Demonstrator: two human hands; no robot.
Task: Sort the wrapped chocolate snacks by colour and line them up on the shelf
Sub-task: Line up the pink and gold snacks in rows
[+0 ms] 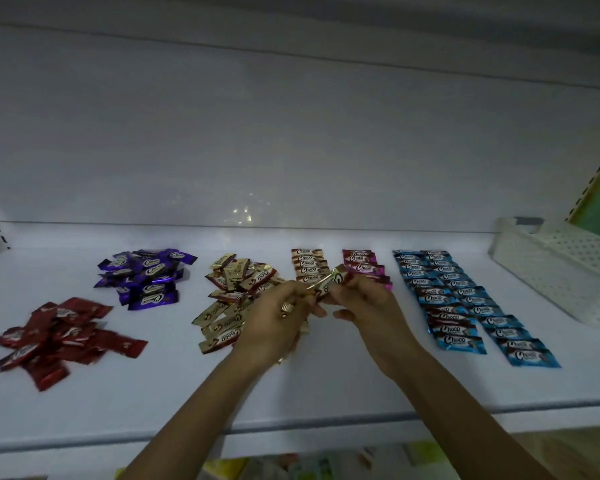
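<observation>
left hand [281, 317] and right hand [364, 303] each pinch one gold snack [329, 283] over the shelf [326, 386]; wide white strip before its front edge.

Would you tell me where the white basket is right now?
In the head view, the white basket sits far right on the shelf, beside the blue snack rows.

One head-worn wide-angle view — facing forward and down, close above the white shelf [326, 386].
</observation>
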